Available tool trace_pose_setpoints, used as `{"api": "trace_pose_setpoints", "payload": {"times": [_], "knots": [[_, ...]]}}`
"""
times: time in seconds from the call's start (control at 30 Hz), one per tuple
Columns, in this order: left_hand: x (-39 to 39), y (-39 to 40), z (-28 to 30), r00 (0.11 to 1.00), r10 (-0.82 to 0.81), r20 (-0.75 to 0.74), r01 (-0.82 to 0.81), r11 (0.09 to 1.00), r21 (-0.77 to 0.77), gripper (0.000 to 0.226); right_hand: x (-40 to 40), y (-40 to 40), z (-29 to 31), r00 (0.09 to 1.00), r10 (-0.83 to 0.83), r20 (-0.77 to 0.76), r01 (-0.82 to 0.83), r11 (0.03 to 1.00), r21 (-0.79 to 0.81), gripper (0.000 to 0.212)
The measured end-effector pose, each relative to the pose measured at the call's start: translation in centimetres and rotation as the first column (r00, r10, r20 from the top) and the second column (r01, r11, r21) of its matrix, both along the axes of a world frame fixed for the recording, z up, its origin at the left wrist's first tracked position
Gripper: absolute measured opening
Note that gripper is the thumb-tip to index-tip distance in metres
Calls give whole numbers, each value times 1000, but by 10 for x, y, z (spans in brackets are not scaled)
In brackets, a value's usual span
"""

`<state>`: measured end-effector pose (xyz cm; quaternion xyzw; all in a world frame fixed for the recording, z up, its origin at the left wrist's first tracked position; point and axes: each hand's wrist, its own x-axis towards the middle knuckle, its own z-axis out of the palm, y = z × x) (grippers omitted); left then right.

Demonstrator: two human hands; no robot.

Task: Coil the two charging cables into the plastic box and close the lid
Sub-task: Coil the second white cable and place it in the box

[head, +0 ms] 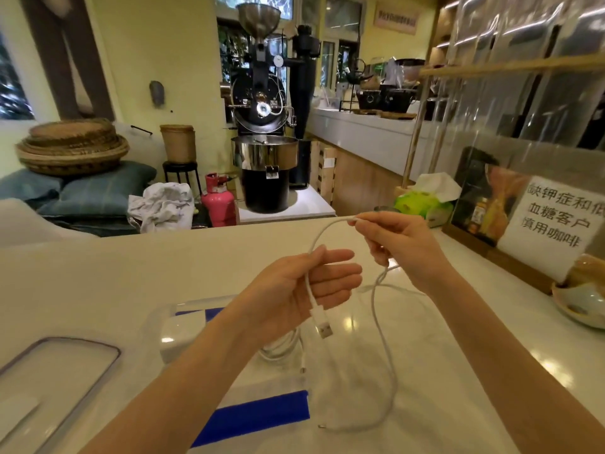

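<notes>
A white charging cable [383,339] runs between both hands above the white table. My left hand [294,290] pins it under the thumb, and its USB plug [324,327] hangs below the palm. My right hand [399,244] pinches the cable farther along, and the rest drops in a long loop to the table, ending in a small plug [322,426]. Beneath my left forearm stands the clear plastic box [170,322] with blue clips [255,416]. A second white cable [281,350] lies coiled inside it. The clear lid [62,371] lies flat to the left of the box.
A pale bowl [582,306] sits at the table's right edge below a printed sign [550,224]. A green tissue box [422,201] stands at the far right. Beyond the table are a black coffee roaster [265,126] and a pink gas cylinder [219,199].
</notes>
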<state>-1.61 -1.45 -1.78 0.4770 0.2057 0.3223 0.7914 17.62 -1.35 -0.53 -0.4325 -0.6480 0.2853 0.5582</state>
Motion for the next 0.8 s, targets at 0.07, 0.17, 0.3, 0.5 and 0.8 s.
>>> {"api": "trace_pose_setpoints", "payload": {"times": [0.07, 0.17, 0.3, 0.5, 0.8], "knots": [[-6, 1, 3, 998, 56, 40, -54, 998, -37, 31, -7, 9, 0, 997, -24, -76, 22, 1000, -15, 10], [-17, 5, 6, 984, 143, 108, -134, 987, -89, 34, -17, 21, -1, 991, -50, -123, 50, 999, -5, 12], [-31, 11, 9, 967, 170, 192, -143, 979, -146, 37, -30, 31, -1, 990, -81, -114, 82, 997, 5, 14], [-37, 11, 11, 979, 37, 202, -39, 999, 5, 29, -51, 42, -7, 997, -75, -32, 76, 997, 8, 10], [-56, 30, 30, 980, 181, 87, -199, 936, 292, 26, -89, 27, -27, 936, 118, 331, -100, 992, -71, 21]]}}
